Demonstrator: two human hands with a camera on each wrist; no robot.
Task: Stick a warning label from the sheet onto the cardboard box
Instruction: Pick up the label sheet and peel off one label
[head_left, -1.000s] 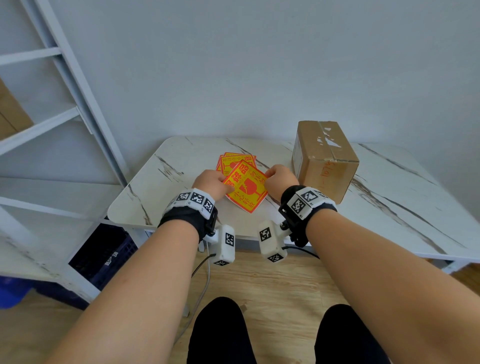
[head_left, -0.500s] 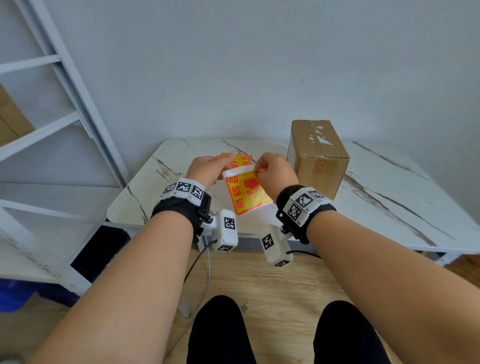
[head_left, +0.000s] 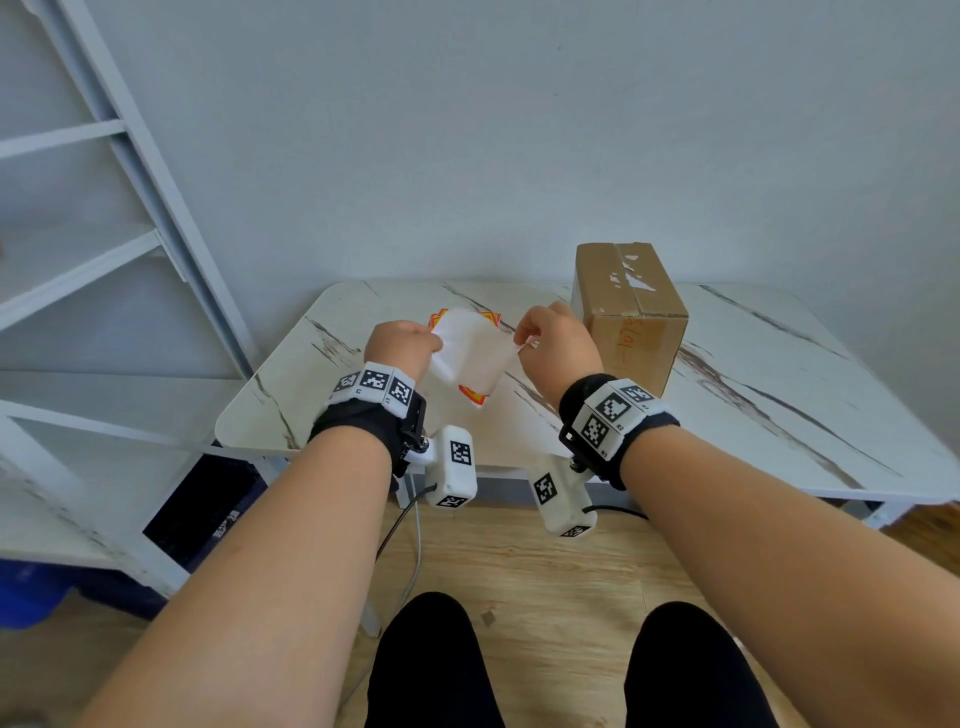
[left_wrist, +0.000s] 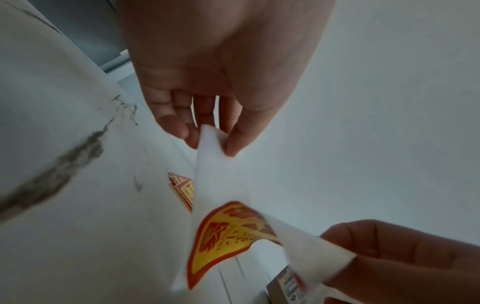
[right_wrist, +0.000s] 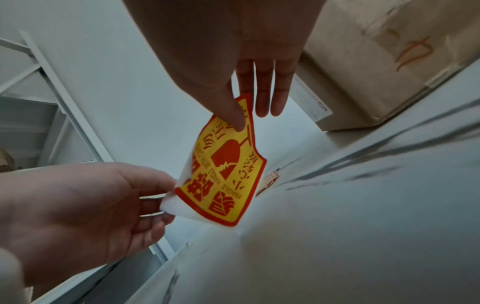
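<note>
Above the table my two hands hold a yellow-and-red warning label (right_wrist: 226, 174) and its white backing sheet (head_left: 470, 353). My left hand (head_left: 434, 345) pinches a corner of the backing sheet (left_wrist: 210, 148) between thumb and fingers. My right hand (right_wrist: 241, 121) pinches the label's top corner, and the label is partly peeled away from the backing. The brown cardboard box (head_left: 628, 312) stands upright on the table just right of my right hand, with torn white tape marks on its top. In the head view the label shows mostly its white back.
A small stack of more labels (left_wrist: 182, 189) lies on the white marble-pattern table (head_left: 753, 395) behind my hands. A white metal shelf frame (head_left: 156, 208) stands at the left, with a dark crate (head_left: 202, 514) below it. The wall is close behind the table.
Both hands lifted the label sheet off the table and moved apart. The label has come partly off its backing, and its white side now faces the head camera.
</note>
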